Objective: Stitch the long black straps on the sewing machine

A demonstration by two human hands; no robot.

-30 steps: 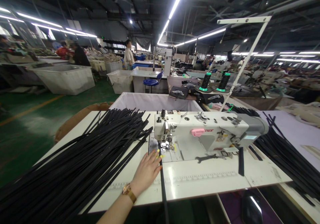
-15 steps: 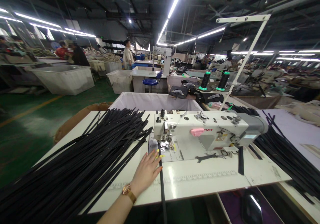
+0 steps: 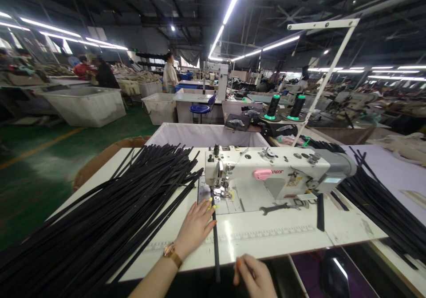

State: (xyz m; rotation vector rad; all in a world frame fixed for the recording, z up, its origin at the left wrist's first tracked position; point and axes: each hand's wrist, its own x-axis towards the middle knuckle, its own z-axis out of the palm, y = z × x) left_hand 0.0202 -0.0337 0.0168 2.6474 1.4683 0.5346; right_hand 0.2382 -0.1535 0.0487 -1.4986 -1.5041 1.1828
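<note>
Left hand [image 3: 193, 225] lies palm-down just in front of sewing machine [image 3: 242, 167]; right hand [image 3: 255, 275] is loosely curled, farther from it.

Has one left hand [image 3: 196, 224], one right hand [image 3: 255, 276], one wristwatch [image 3: 172, 255], one black strip [image 3: 216, 249] by the left hand, two heaps of strips [image 3: 109, 213] too many to count, one foreground sewing machine [image 3: 296, 167], one wrench [image 3: 275, 208], two thread spools [image 3: 273, 108].

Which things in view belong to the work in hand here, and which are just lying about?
Belonging to the work:
black strip under the left hand
sewing machine, which the strip leads up to
bundle of black strips, probably

Apparently just lying about:
wrench
blue stool in the background
</note>
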